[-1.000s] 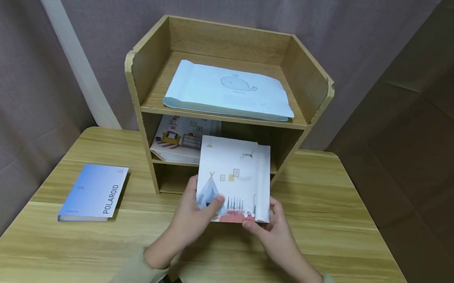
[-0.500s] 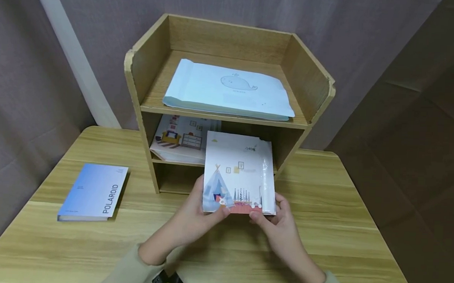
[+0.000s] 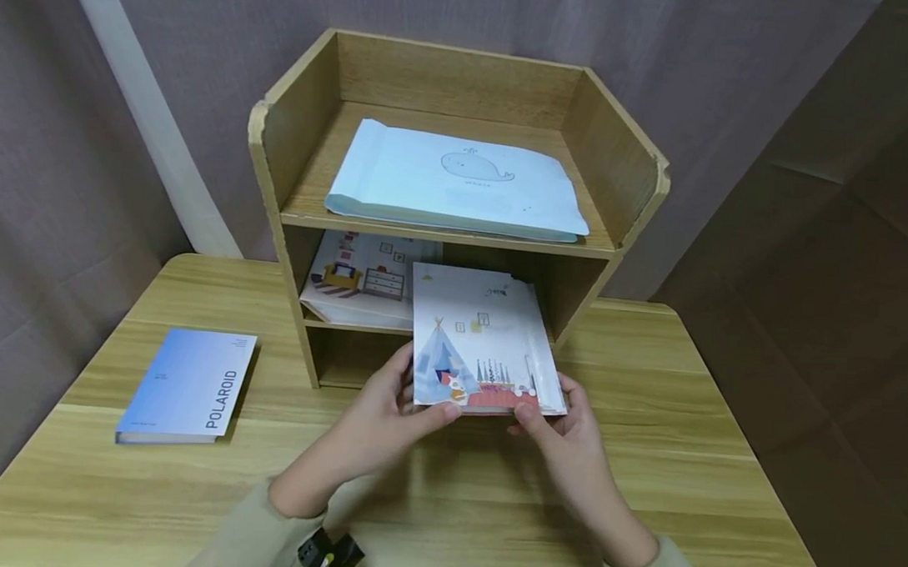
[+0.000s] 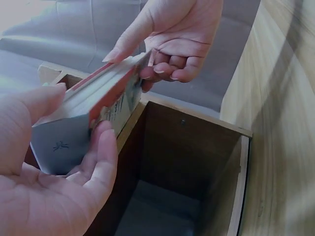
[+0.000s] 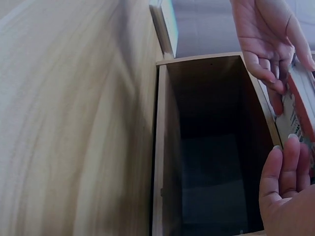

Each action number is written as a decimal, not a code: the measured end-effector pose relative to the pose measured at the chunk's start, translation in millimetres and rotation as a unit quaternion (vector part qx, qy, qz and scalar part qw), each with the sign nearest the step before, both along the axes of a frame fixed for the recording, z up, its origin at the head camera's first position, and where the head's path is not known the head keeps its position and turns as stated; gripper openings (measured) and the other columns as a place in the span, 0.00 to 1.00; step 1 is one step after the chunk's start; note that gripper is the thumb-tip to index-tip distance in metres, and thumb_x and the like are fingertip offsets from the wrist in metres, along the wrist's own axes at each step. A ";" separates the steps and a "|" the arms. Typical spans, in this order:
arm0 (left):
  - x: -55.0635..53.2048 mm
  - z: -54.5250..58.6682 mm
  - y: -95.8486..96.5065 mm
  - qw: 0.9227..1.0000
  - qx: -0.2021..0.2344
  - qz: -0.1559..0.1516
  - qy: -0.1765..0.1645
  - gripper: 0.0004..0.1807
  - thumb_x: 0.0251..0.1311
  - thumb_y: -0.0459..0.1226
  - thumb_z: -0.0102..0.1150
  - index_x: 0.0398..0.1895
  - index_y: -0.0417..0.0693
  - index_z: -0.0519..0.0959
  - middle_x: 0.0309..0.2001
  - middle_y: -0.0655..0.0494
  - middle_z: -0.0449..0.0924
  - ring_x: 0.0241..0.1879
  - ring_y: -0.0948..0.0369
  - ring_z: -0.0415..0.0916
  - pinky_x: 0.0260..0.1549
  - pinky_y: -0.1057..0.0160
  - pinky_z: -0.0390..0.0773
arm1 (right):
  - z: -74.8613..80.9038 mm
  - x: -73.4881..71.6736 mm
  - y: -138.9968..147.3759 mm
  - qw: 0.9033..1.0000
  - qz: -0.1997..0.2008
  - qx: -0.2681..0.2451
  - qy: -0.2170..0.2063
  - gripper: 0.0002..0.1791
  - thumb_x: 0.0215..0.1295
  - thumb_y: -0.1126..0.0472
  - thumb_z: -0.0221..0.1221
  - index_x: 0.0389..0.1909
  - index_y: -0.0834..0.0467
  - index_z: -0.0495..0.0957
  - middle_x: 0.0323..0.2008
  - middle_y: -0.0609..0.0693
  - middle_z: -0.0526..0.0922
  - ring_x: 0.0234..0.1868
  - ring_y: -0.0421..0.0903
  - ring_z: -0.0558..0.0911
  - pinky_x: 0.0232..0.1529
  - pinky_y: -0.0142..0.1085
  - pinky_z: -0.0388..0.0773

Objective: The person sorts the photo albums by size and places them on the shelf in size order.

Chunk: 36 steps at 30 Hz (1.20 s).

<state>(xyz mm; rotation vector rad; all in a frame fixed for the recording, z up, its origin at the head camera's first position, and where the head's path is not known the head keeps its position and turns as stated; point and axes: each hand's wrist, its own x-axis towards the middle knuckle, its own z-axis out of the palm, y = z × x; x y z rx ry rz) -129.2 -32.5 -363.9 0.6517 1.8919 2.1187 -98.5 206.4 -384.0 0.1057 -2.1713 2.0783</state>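
Leftmost, on the smooth, streaky-grained wooden table (image 3: 680, 475), a flat rectangular album (image 3: 187, 387) in gradient blue, lettered POLAROID. Next, an angular wooden shelf (image 3: 453, 87), roughly chipped at the front ends of its side walls. On its top board, a pale, slightly warped whale book (image 3: 457, 192); in its middle compartment, at left, a white furniture-print book (image 3: 364, 284). Right of that, before the middle compartment, a thick, boxy tent book (image 3: 478, 343) with a shiny strip down one side; unclear how far in. Gripping its near left corner with the left hand (image 3: 385, 427), thumb stretched along the edge, fingers curled below. Pinching its near right corner with the right hand (image 3: 569, 442), thumb at the edge, fingers bent beneath.
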 end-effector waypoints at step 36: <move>-13.3 -9.4 16.8 0.994 -0.011 0.110 0.013 0.36 0.55 0.35 0.70 0.67 0.46 0.64 0.49 0.49 0.80 0.41 0.56 0.79 0.35 0.64 0.82 | -8.3 -18.4 3.9 0.999 -0.013 -0.036 0.026 0.32 0.63 0.72 0.61 0.64 0.63 0.57 0.45 0.58 0.78 0.39 0.48 0.81 0.37 0.39 0.83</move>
